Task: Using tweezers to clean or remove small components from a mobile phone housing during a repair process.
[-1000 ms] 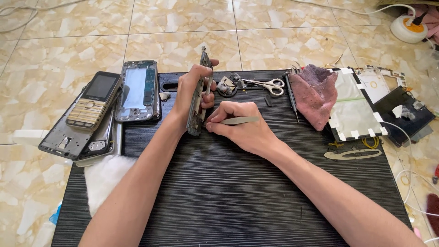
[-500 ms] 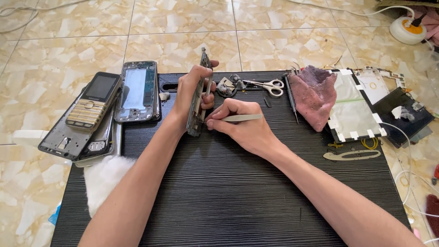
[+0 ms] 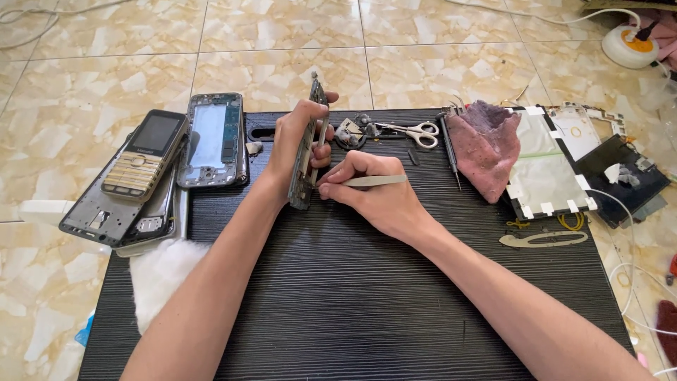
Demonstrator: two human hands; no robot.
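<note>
My left hand (image 3: 293, 141) grips a dismantled phone body (image 3: 308, 152) and holds it on edge, its lower end resting on the black ribbed work board (image 3: 352, 296). My right hand (image 3: 374, 190) pinches a pair of metal tweezers (image 3: 374, 181) like a pen. The tweezers' tip touches the phone body's lower part, close to my left thumb.
At the left lie a gold keypad phone (image 3: 144, 155), a phone frame with a blue inside (image 3: 211, 137) and a grey back cover (image 3: 99, 219). White wadding (image 3: 162, 275) lies below them. Behind are scissors (image 3: 412, 130), a pink cloth (image 3: 483, 148), a taped white panel (image 3: 546, 173) and a white socket (image 3: 627, 42).
</note>
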